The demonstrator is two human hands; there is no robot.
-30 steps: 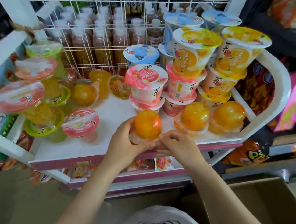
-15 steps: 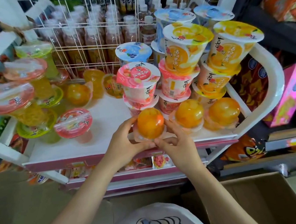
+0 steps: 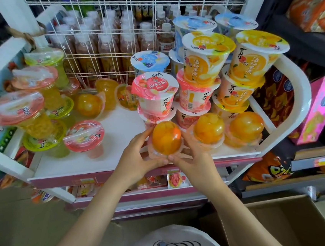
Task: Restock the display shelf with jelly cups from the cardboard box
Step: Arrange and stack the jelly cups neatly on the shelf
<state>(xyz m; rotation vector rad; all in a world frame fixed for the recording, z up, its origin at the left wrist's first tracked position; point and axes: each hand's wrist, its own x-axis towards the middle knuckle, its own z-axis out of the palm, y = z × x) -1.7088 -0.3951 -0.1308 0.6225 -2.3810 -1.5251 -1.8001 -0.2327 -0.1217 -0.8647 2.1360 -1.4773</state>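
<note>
Both hands, left hand [image 3: 139,157] and right hand [image 3: 193,155], cup an orange jelly cup [image 3: 166,137] dome-up at the display shelf [image 3: 122,165] front edge, apparently aligning it with 2 matching cups [image 3: 209,128].

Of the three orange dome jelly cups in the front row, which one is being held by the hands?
The leftmost orange dome cup; the left hand and right hand grip it.

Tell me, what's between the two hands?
In the head view, a round orange jelly cup sits upside down between the left hand and right hand, held by both.
</note>
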